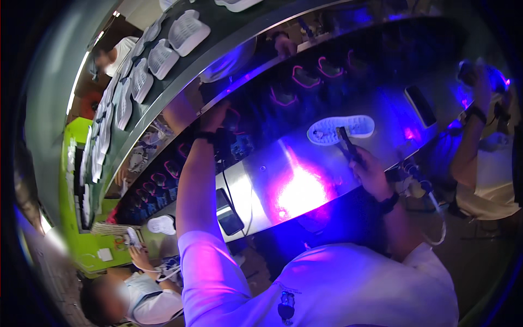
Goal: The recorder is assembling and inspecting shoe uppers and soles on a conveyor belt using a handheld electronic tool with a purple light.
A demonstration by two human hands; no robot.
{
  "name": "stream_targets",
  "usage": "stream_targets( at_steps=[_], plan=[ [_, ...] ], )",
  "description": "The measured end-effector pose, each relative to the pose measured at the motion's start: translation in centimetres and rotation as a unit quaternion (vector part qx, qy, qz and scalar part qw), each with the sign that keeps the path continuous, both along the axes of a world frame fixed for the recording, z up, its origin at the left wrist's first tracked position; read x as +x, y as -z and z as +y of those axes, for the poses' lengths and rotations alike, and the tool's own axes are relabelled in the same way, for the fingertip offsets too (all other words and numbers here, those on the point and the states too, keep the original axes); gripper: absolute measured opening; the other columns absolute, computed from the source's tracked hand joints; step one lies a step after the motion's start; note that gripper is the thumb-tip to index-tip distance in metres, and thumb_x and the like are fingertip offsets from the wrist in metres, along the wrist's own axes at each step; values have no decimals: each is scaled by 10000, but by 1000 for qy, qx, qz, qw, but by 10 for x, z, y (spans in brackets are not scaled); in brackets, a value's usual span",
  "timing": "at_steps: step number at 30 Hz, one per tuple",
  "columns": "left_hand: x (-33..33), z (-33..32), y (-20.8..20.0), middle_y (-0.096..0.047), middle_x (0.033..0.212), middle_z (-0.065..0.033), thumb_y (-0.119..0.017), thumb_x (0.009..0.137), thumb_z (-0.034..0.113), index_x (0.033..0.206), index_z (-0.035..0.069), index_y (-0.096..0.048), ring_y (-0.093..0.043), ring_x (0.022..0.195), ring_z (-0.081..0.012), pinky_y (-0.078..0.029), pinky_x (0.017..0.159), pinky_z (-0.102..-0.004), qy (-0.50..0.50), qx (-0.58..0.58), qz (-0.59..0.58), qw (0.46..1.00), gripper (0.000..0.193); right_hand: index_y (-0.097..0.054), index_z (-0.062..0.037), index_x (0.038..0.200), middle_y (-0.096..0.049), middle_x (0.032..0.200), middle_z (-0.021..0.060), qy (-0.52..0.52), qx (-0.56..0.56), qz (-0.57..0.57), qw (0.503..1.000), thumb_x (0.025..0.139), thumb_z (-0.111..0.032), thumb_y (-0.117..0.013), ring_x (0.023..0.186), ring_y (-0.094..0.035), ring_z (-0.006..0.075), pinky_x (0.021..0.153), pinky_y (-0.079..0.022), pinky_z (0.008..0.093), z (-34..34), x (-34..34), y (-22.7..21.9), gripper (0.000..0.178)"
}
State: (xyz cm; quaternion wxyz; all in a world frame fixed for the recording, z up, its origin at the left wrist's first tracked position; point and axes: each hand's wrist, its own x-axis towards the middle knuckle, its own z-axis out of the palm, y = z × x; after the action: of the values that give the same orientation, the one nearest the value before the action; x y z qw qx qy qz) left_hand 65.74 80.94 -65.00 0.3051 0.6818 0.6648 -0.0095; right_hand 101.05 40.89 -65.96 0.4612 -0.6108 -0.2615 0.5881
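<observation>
My right hand (372, 173) is closed around a dark, narrow hand tool (348, 144); its exact kind is hard to make out. The tool's tip overlaps the near edge of a white shoe sole (357, 125), which lies on the metal worktop under blue light. My left hand (214, 119) reaches far out to a dark strip beyond the worktop, close to a pink-edged dark piece (231, 119). Shadow hides its fingers, so I cannot see whether it grips anything.
Several pink-edged pieces (305, 77) line the dark strip. Two phones, one at the left (229, 211) and one at the right (420, 106), lie on the worktop (261, 180). Grey sole-shaped pieces (188, 32) fill a rack at upper left. Co-workers sit at lower left and far right.
</observation>
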Motion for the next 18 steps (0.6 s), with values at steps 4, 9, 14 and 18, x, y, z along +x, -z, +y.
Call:
stream_targets(
  at_steps=[4, 9, 14, 18],
  plan=[
    [4, -17, -30, -737, 1034, -190, -722, 817, 481, 1150, 3, -711, -727, 941, -271, -564, 770, -402, -58, 25, 39, 997, 582, -531, -24, 1436, -588, 823, -2, -7, 15, -47, 999, 941, 15, -639, 643, -526, 52, 584, -467, 244, -1, 2, 3, 508],
    [7, -12, -28, -728, 1089, -221, -650, 866, 495, 1171, 57, -708, -723, 995, -339, -573, 815, -451, 49, 38, 159, 985, 537, -541, -11, 1421, -636, 893, 25, -1, 27, -52, 998, 935, 14, -653, 732, -569, 68, 665, -504, 262, -5, 4, 9, 499],
    [-59, 19, 60, -718, 1087, -229, -524, 910, 549, 1184, 106, -690, -693, 1032, -418, -552, 901, -519, 217, 131, 302, 919, 546, -542, 6, 1411, -661, 958, 45, 16, 48, -48, 998, 934, 6, -660, 825, -594, 89, 746, -521, 281, -1, -1, 13, 492],
    [38, 3, 46, -726, 1082, -209, -543, 890, 560, 1177, 107, -696, -692, 1030, -421, -550, 898, -530, 230, 191, 312, 902, 558, -542, 16, 1407, -657, 973, 45, 15, 26, -47, 998, 937, 6, -652, 844, -586, 85, 767, -512, 269, -6, 5, 6, 483]
  ],
)
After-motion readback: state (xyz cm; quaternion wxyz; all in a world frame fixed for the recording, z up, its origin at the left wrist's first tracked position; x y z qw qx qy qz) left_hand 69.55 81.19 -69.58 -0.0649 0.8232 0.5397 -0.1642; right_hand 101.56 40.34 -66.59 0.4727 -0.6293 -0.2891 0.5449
